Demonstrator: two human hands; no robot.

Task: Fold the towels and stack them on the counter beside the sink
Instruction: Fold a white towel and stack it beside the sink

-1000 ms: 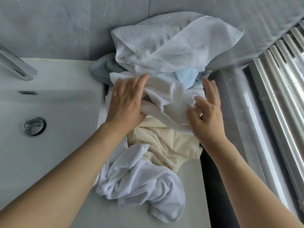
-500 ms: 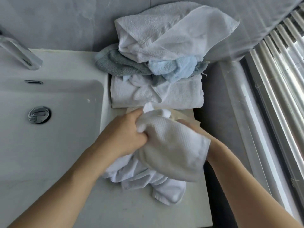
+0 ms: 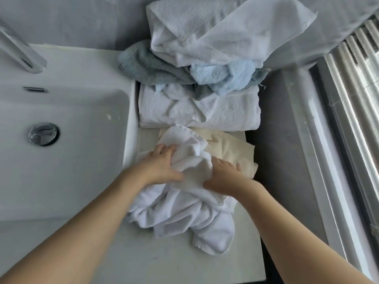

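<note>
Gripping white towel (image 3: 190, 158), left hand (image 3: 162, 167), right hand (image 3: 222, 177); grey counter (image 3: 164, 261) beside sink (image 3: 67, 128).

To the left of my grip, a chrome drain plug (image 3: 43, 133) sits low in the white basin. Beyond it, a slim overflow slot (image 3: 34, 89) marks the basin's back wall, and a chrome faucet (image 3: 21, 54) slants in from the far left. Far to the right run pale vertical blinds (image 3: 356, 103). Grey wall (image 3: 71, 19) fills the background.
</note>
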